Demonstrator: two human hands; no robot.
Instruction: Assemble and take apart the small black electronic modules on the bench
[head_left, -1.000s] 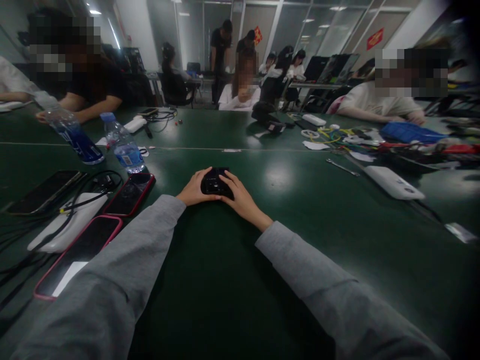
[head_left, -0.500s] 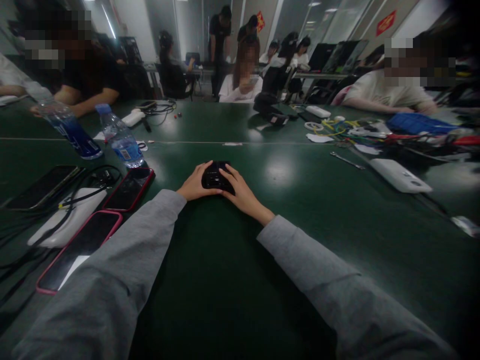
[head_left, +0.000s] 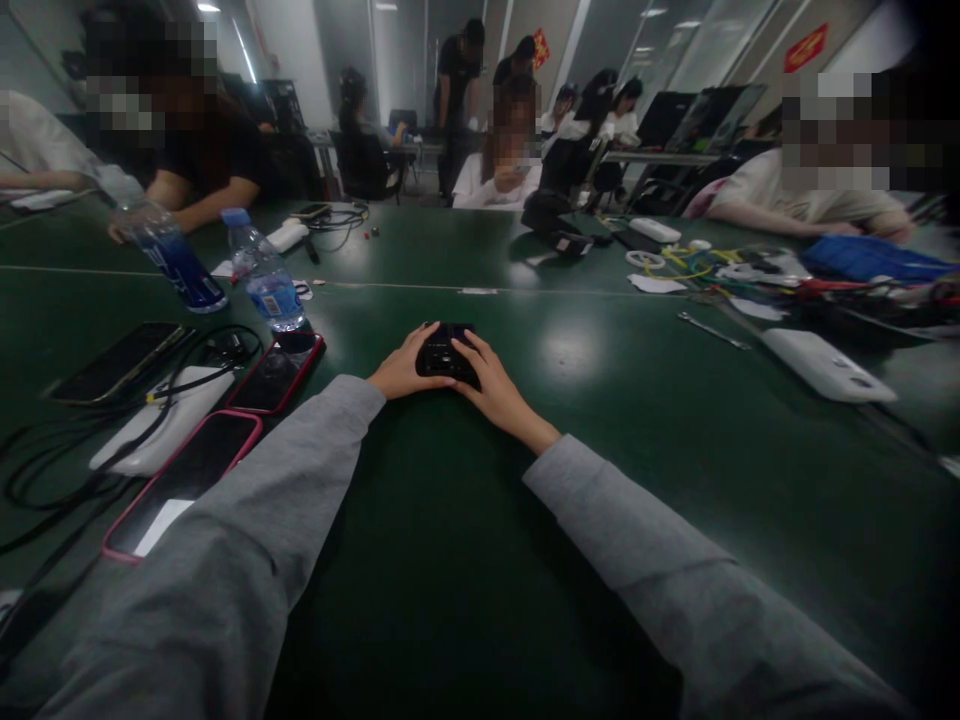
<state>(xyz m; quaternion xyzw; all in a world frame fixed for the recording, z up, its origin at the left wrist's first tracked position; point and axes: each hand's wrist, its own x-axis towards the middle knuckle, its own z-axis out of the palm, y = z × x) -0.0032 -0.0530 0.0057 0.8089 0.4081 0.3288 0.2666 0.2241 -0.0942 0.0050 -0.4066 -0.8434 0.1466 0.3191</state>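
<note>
Two-hand grip unchanged; view shifted

Left to right, I log: red-edged phone [head_left: 276,372]; left hand [head_left: 403,368], fingers curled round the black device [head_left: 439,358]; device centred over the green table [head_left: 600,470], contact unclear; right hand [head_left: 498,388], fingers gripping its right side; wrench [head_left: 714,331]. Versus half a second ago, all sits slightly farther right in my feed.

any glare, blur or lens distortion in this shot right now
Head view: soft glare on the green table, right of the black object; head view: top-right corner dark, the blue item smeared; head view: the blue-capped bottle leans, likely wide-lens distortion.
</note>
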